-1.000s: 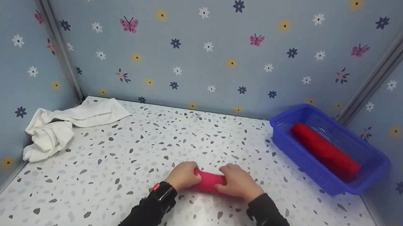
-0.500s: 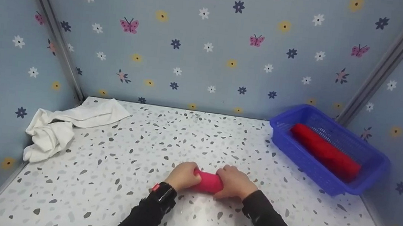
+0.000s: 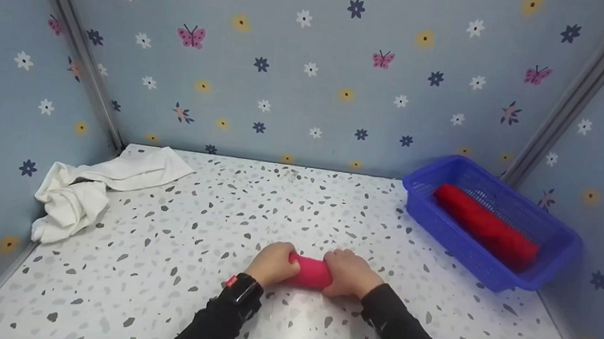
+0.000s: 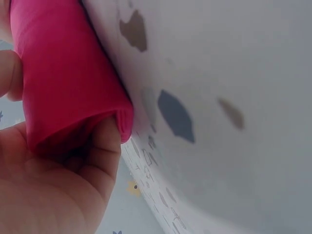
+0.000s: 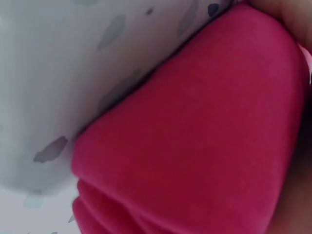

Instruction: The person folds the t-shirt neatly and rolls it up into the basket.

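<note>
A bright pink rolled cloth (image 3: 312, 273) lies on the speckled table between my two hands. My left hand (image 3: 272, 264) grips its left end. In the left wrist view, fingers (image 4: 105, 146) are tucked into the hollow at the end of the roll, while the thumb lies along the outside. My right hand (image 3: 351, 276) holds the right end, thumb on the near side and fingers over the top. The right wrist view is filled by the pink cloth (image 5: 195, 122), whose folded layers show at the lower edge; most of that hand is hidden there.
At the right stands a blue plastic basket (image 3: 454, 241) with a red rolled cloth (image 3: 487, 225) inside. A crumpled white cloth (image 3: 76, 205) lies at the left by the wall. Flower-patterned walls (image 3: 311, 80) bound the speckled table (image 3: 219, 211) on three sides.
My right hand has slid a little left along the pink roll, and its thumb has moved toward the near side. The left hand has kept its place on the left end.
</note>
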The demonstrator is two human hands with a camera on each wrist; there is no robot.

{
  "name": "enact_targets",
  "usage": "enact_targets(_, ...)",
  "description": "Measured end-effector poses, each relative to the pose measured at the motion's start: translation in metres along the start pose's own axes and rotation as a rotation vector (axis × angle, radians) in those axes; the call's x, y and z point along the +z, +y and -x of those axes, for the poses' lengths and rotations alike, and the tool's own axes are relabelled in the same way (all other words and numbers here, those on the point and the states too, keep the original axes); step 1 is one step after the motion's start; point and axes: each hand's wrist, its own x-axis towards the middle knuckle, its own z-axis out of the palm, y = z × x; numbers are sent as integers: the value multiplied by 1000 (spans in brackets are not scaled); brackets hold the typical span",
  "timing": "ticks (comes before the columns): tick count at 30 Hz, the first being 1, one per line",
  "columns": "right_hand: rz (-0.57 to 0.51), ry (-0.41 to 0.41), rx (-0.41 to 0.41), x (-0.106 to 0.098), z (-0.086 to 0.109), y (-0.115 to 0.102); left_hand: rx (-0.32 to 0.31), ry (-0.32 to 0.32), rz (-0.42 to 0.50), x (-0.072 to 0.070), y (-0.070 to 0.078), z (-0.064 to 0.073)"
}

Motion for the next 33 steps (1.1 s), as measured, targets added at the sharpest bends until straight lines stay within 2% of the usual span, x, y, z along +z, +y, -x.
enact_targets(6,7,12,-23,2,-1,1,-16,-5,10,0,1,0)
enact_targets(14,-25,7,-25,3,-1,1,-3,-3,13,0,-1,1)
enact_targets(20,-25,20,-50,4,0,3,28,-2,21,-1,-2,3)
enact_targets(33,-27,41,-61,8,4,7,94,-54,58,-5,-6,7)
